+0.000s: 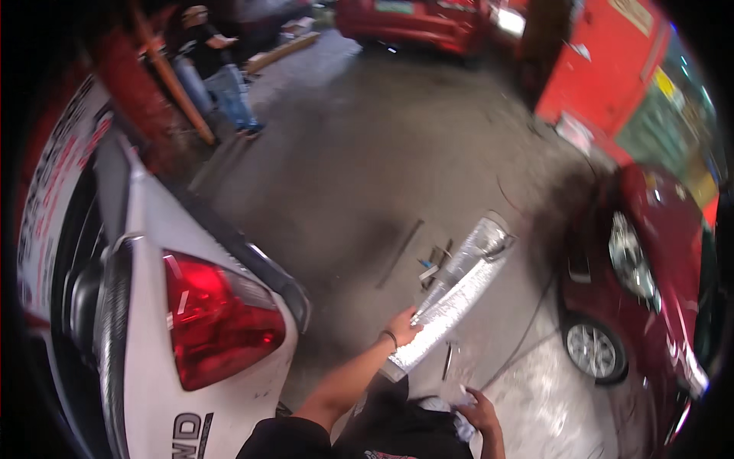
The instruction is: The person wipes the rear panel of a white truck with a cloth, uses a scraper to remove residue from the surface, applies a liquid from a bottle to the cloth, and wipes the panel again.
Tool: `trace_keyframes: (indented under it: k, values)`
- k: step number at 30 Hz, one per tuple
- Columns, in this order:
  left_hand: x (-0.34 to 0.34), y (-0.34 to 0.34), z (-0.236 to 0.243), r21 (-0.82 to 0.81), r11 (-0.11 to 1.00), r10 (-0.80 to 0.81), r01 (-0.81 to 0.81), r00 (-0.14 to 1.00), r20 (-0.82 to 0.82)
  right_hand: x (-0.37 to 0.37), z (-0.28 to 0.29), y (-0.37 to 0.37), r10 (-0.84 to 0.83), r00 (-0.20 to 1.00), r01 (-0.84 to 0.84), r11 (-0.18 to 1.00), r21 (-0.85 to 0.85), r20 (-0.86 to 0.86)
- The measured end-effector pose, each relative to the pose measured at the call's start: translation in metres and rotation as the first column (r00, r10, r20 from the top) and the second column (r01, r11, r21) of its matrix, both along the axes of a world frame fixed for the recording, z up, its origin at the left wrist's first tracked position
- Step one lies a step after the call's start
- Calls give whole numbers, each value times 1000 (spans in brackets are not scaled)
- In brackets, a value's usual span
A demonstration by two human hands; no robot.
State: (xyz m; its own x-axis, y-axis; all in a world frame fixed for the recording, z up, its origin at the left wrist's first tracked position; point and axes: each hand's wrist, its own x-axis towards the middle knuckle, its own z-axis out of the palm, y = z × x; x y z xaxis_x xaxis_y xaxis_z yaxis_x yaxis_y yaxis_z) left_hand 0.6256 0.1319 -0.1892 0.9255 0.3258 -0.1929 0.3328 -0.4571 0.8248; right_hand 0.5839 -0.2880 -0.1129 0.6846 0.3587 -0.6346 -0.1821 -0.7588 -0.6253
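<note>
My left hand (403,327) reaches forward with its fingers closed on the near part of a long roll of silver foil sheet (451,306). The roll slants away to the right above the floor, and its far end shows a round opening. Close to my body, my right hand (480,411) is curled around a crumpled white cloth (463,425), partly hidden by the fingers. On the floor beside the roll lie several small tools, among them one with a blue part (425,263), and a thin dark bar (401,253).
A white vehicle's rear corner with a red tail light (218,321) stands close on my left. To the right is a dark red car (650,268), with a hose (527,350) beside it. A red vehicle (413,23) stands far ahead. A person (218,73) stands far left by an orange post (172,73).
</note>
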Motion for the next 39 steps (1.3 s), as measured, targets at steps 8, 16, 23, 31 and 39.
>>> trace_keyframes:
  k: [8,16,23,31,39]
  values:
    - [39,92,251,-77,974,226,-213,913,341,52,23,-24,4,987,5,998,-57,158]
    - [104,187,416,-235,954,294,-186,730,617,122,10,-6,-6,991,32,980,-198,135]
    - [96,278,536,-217,931,356,-294,599,717,226,-1,40,118,984,-95,981,-169,135]
    - [40,351,725,253,575,276,-778,476,835,348,-70,63,150,984,-151,988,2,94]
    - [-343,492,940,651,-326,362,-686,545,756,351,-92,99,365,931,-363,929,-70,27]
